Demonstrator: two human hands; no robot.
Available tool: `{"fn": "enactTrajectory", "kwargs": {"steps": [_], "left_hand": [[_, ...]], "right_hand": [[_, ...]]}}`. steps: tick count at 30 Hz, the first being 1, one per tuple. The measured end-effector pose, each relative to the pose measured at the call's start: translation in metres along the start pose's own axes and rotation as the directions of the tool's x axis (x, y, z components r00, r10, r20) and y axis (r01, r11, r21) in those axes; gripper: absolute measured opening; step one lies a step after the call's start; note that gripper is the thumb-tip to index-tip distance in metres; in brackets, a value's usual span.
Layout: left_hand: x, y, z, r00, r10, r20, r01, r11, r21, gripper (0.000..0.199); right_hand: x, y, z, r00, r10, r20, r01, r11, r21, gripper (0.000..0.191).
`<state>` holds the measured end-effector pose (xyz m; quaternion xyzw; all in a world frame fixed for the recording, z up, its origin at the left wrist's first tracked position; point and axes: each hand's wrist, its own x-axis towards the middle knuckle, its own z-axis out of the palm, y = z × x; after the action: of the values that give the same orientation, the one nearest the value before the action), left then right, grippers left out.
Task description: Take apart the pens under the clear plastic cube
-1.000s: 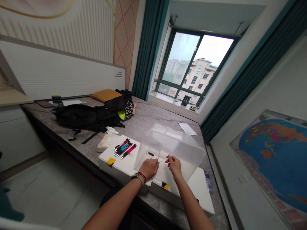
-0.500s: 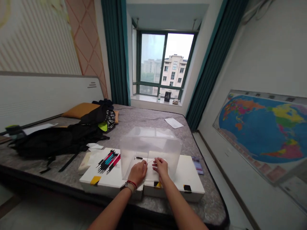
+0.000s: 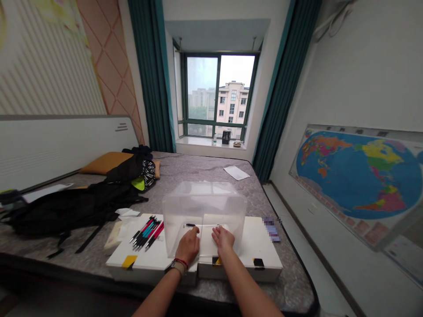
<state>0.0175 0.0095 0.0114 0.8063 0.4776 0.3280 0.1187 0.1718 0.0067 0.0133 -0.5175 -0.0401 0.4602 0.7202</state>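
A clear plastic box point(image 3: 204, 207) stands over the seam between a left white case point(image 3: 145, 266) and a right white case point(image 3: 261, 244). My left hand point(image 3: 187, 245) rests at the box's near edge, its fingers together, and I cannot tell whether it pinches anything. My right hand point(image 3: 223, 238) lies flat beside it, fingers apart, holding nothing. A small black pen part point(image 3: 189, 225) lies just beyond my left fingertips. Several pink, blue and black pens point(image 3: 147, 233) lie on the left case, outside the box.
A black backpack point(image 3: 66, 211) lies left of the cases, with a tissue pack point(image 3: 114, 237) beside them. A sheet of paper point(image 3: 236, 172) lies further back on the grey mattress point(image 3: 198, 176). A blurred card point(image 3: 272, 229) sits near its right edge.
The view has swung level and settled on the window. My hands have moved slightly apart and down, and the thin strand between them no longer shows.
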Motion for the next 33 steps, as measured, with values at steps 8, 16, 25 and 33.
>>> {"fn": "enactTrajectory", "kwargs": {"steps": [8,16,25,33], "left_hand": [[0.004,-0.009,0.006,0.980,0.129,-0.152,-0.145,0.985,-0.096,0.031],[0.027,0.019,-0.021,0.958,-0.162,-0.235,0.041,0.894,-0.446,0.020],[0.036,0.030,0.007,0.858,-0.434,0.276,0.370,0.147,-0.918,0.039],[0.019,0.009,0.027,0.849,-0.348,0.397,0.418,-0.018,-0.908,0.037]], "right_hand": [[-0.005,0.009,-0.017,0.920,-0.133,0.370,0.243,0.932,-0.270,0.037],[-0.004,0.004,-0.016,0.912,-0.003,0.411,0.150,0.933,-0.328,0.043],[-0.002,0.002,-0.023,0.906,0.024,0.423,0.058,0.982,-0.181,0.056],[-0.007,0.000,-0.023,0.887,-0.039,0.461,0.128,0.979,-0.162,0.048]]}}
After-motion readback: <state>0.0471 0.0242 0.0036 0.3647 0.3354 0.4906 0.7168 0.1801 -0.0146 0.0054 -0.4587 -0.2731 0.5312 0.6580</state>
